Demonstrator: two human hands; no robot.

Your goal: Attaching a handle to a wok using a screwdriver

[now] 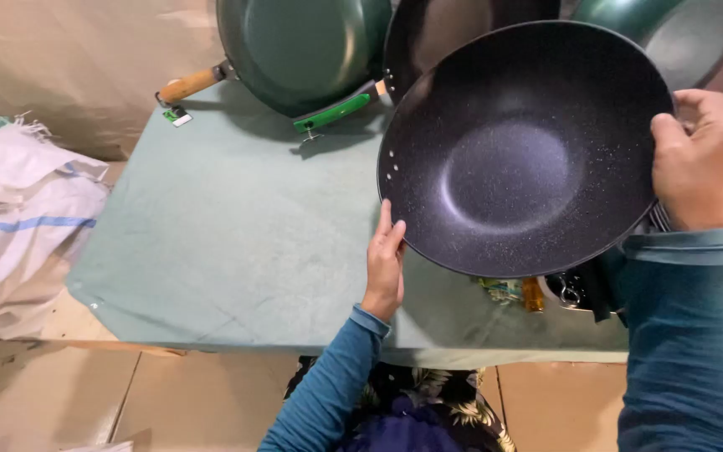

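Observation:
A black speckled wok (520, 151) without a handle is held tilted over the green cloth-covered table (236, 243), its inside facing me. My right hand (700, 159) grips its right rim. The fingertips of my left hand (385, 264) press against its lower left rim, fingers straight. Three small holes show on the wok's left wall.
At the back of the table lie a green pan with a wooden handle (294, 42), a dark pan with a green handle (428, 33) and another green pan (679, 33). White woven sacks (18, 218) lie at the left. Small metal parts (571, 293) sit under the wok.

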